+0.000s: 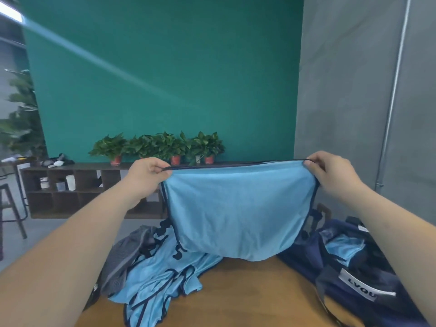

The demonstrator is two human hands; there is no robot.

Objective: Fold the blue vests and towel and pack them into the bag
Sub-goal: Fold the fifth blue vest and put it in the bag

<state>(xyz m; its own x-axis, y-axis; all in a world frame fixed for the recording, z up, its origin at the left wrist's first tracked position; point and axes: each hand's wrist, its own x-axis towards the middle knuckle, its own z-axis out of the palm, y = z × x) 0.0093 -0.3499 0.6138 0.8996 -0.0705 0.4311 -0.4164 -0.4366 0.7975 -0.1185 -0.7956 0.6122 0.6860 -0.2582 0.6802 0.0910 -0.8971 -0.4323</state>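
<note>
A light blue vest (238,208) with dark navy trim hangs in the air above the wooden table (247,296), stretched between both hands. My left hand (147,175) pinches its upper left corner and my right hand (330,171) pinches its upper right corner. Its lower edge hangs just over the table. A heap of more blue vests (162,277) lies on the table's left, with a grey towel (127,258) beside it. The navy bag (349,267) lies open at the right, with blue fabric inside it.
A dark low shelf (77,185) with potted plants (165,147) on top stands against the green wall behind the table. A metal stool (9,208) is at the far left. A grey wall rises at the right.
</note>
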